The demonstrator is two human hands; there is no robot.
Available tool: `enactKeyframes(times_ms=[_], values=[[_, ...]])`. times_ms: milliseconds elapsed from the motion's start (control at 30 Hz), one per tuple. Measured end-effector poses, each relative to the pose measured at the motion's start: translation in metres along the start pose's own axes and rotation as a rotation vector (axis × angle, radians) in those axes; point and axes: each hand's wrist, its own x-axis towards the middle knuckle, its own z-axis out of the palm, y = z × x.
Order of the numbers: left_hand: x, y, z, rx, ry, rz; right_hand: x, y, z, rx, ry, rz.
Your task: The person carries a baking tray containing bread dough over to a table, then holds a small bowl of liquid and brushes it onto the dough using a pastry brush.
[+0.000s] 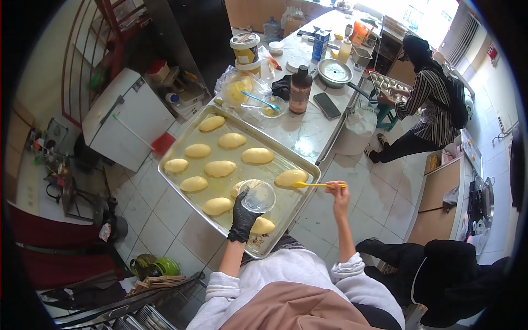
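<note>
My left hand [242, 220], in a black glove, is closed around a small clear plastic cup [257, 196] above the tray. Between the fingers of my bare right hand [338, 192] is a yellow pastry brush [316, 185], its tip touching the oval dough piece [290, 177] at the tray's right corner. Several other pale oval dough pieces [220, 168] lie spread over the metal baking tray [192, 206]. The cup and my left hand partly hide one piece [237, 188]. Another dough piece [263, 225] sits right beside the glove.
On the marble table [300, 143] stand a dark bottle [300, 89], a phone [327, 105], a bowl with a blue brush [269, 105], a pan [334, 73] and tubs [245, 48]. A person in a striped shirt [426, 99] holds another tray [390, 85]. Someone in black [445, 275] is close at right.
</note>
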Motion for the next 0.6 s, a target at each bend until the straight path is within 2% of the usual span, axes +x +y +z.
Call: enactKeyframes(times_ms=[67, 133, 233, 333, 467, 600], values=[[0.002, -0.001, -0.004, -0.021, 0.004, 0.004, 0.011, -0.011, -0.016, -0.007, 0.049, -0.043], [0.002, -0.002, -0.005, 0.167, -0.032, 0.095, 0.014, -0.019, -0.02, -0.013, 0.1, -0.086], [0.005, 0.001, -0.004, 0.01, -0.007, -0.006, 0.012, -0.024, -0.01, -0.015, 0.131, -0.131], [0.009, 0.001, -0.003, -0.02, -0.032, -0.071, 0.007, -0.008, 0.001, 0.062, -0.023, 0.051], [0.003, -0.002, 0.008, -0.003, -0.024, -0.059, 0.025, 0.002, -0.009, 0.03, 0.023, 0.061], [-0.001, 0.0, 0.01, 0.03, -0.027, 0.0, 0.039, -0.016, -0.019, -0.067, 0.146, -0.098]])
